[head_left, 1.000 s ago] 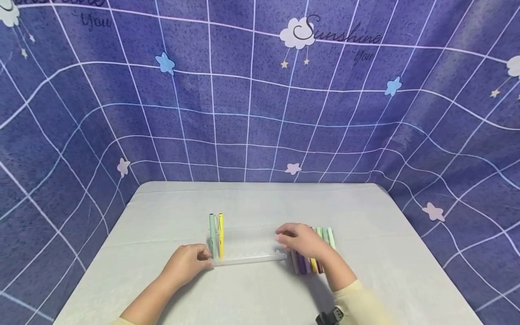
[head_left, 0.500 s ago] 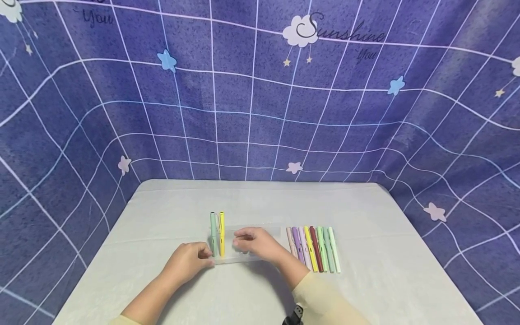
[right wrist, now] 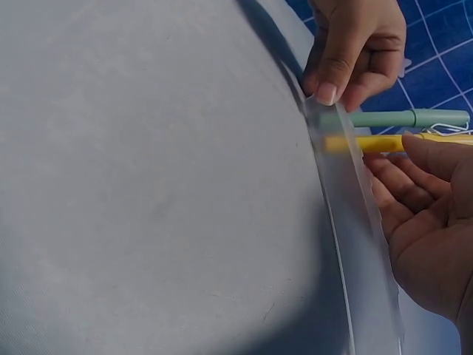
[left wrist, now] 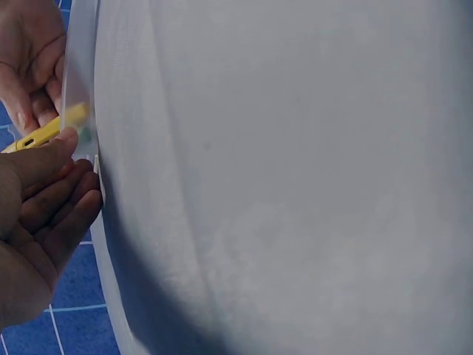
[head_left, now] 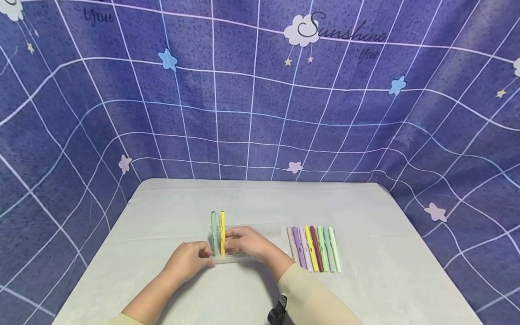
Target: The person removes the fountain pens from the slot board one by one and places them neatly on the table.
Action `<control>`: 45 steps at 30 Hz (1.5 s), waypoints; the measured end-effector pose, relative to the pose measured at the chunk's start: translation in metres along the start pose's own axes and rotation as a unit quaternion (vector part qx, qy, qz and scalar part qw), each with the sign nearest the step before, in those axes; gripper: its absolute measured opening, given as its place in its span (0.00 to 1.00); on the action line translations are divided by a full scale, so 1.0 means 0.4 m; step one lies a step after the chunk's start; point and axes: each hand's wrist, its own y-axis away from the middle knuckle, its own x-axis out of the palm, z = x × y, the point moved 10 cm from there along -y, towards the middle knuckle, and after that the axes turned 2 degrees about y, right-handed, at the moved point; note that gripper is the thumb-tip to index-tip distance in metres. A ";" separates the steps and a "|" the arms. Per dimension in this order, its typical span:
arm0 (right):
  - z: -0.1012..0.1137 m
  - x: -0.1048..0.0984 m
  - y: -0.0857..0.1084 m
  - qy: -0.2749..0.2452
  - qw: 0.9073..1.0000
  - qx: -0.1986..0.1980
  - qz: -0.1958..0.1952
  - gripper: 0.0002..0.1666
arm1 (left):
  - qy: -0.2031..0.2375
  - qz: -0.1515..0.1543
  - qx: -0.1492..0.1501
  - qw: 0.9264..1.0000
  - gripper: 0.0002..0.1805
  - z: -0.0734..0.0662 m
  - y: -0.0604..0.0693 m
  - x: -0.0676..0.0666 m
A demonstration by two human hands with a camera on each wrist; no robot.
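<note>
A clear plastic pen stand (head_left: 264, 232) sits mid-table. At its left end a green pen (head_left: 214, 232) and a yellow pen (head_left: 222, 234) stand upright in it. My left hand (head_left: 189, 259) pinches the stand's near left corner between thumb and fingers. Just right of the yellow pen is my right hand (head_left: 248, 241). In the right wrist view its thumb (right wrist: 429, 155) overlaps the yellow pen, while the other fingers lie loosely beside it and do not wrap round it. Part of the stand is hidden behind the right hand.
To the right of the stand lies a row of several pens, among them a purple pen (head_left: 299, 246), a dark red pen (head_left: 317, 248) and a pale mint pen (head_left: 335, 248). A patterned blue curtain (head_left: 260, 126) encloses the white table (head_left: 386, 230).
My right hand has moved left from over the row of pens, along the stand, to the yellow pen. My left hand stays at the stand's corner.
</note>
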 end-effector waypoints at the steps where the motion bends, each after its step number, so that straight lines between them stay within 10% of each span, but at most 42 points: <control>1: 0.000 0.001 -0.002 0.000 1.000 0.000 0.002 0.16 | 0.000 0.000 -0.001 1.000 0.11 0.001 -0.001 0.000; 31: 0.050 -0.011 0.017 0.125 0.987 -0.049 -0.083 0.06 | 0.003 0.001 0.000 1.000 0.11 0.005 -0.006 0.003; 45: 0.048 -0.012 0.055 -0.016 0.995 -0.059 -0.079 0.09 | -0.006 -0.001 -0.002 1.000 0.11 0.005 -0.008 0.005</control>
